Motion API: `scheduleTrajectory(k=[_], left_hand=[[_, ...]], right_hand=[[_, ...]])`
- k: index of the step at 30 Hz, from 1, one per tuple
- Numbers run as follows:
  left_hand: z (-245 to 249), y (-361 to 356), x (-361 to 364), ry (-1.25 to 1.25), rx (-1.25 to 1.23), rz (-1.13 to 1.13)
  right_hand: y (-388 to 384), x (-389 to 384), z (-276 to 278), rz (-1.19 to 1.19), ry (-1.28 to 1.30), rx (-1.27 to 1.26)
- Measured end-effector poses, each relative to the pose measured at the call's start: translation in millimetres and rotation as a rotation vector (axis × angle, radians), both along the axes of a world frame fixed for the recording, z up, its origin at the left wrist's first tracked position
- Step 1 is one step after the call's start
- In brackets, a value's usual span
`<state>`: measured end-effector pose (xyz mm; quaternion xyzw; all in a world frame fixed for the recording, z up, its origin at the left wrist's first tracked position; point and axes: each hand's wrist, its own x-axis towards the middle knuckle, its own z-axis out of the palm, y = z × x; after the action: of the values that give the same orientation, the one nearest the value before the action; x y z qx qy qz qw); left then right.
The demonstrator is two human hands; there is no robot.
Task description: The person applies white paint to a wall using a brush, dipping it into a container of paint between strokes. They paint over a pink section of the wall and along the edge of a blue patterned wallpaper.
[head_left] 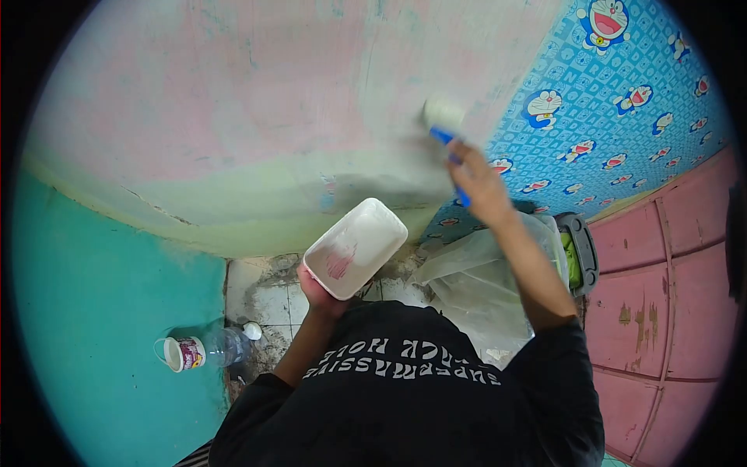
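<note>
My right hand [484,187] is closed around the blue handle of a paint roller [445,114], whose pale head is at the wall [296,86], near the edge of the blue cartoon wallpaper [607,117]. The roller head looks slightly blurred. Below and to the left, my left hand [317,294] holds a white rectangular tray [372,241] by its lower left side. The tray is tilted, and a pinkish smear shows inside it. Pink and pale greenish patches cover the wall.
A small white bucket [184,354] and a clear plastic bottle [226,346] stand at the lower left by a teal surface [117,311]. Translucent plastic sheeting [482,280] and a grey-rimmed container [580,253] are on the right, beside pink panels [661,311]. Dirty floor tiles [268,305] show below.
</note>
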<state>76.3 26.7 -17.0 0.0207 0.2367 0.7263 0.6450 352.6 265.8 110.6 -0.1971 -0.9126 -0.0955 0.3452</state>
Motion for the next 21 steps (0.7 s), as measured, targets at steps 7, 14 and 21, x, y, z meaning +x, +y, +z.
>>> scheduleTrajectory(k=[7, 14, 21], left_hand=[[2, -14, 1, 0.0, -0.024, 0.027], [-2, -17, -10, 0.003, -0.008, 0.045], [-2, -18, -18, -0.047, -0.012, 0.028]], right_hand=[[0, -10, -70, 0.059, -0.336, -0.398], [11, -1, 110, 0.099, 0.098, -0.008], [-1, -15, 26, 0.047, 0.124, 0.08]])
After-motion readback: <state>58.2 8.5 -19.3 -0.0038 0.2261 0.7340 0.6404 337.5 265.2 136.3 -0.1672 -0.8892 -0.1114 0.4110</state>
